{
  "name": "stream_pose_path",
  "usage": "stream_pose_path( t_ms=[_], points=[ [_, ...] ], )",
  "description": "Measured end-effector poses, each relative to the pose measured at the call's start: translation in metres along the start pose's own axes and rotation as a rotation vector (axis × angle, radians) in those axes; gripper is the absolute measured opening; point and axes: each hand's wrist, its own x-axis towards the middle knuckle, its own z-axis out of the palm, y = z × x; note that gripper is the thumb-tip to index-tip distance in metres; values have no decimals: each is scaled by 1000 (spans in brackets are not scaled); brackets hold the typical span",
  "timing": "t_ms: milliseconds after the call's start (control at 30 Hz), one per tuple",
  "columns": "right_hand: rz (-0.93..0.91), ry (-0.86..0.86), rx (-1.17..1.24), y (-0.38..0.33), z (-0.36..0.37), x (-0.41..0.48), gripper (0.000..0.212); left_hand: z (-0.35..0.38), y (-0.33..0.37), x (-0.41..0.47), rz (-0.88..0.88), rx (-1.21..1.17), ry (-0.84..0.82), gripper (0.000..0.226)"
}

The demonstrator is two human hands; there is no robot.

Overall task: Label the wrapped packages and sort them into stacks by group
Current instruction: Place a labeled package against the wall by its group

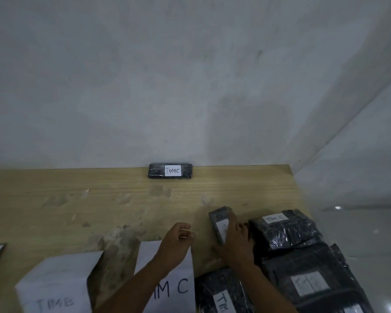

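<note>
Right hand (233,239) grips the small package (219,216), left hand (175,242) loose and empty, so slick wrap could slip into that pile (287,233).

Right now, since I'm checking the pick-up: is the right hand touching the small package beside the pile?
Touching. The head view shows the right hand laid across the small package, thumb on one side, covering part of it.

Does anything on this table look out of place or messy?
One labelled package sits alone at the far edge of the table, by the wall, well apart from the rest. The pile of packages on the right is heaped unevenly, not a neat stack.
</note>
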Motion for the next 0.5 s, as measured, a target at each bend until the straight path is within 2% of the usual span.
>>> stream_pose_path(
  t_ms=[133, 267, 400, 500],
  points=[
    [-44, 75, 123, 0, 2, 6, 99, -9, -2, -2, 18, -13, 51, 21],
    [-171, 105, 207, -17, -3, 16, 81, -21, -1, 6, 32, -49, 125, 20],
    [-354, 170, 123, -49, -4, 32, 71, -40, 0, 24, 38, -63, 240, 36],
    [-423, 189, 37, -76, -6, 45, 70, -56, 1, 37, 62, -107, 297, 45]
  ],
)
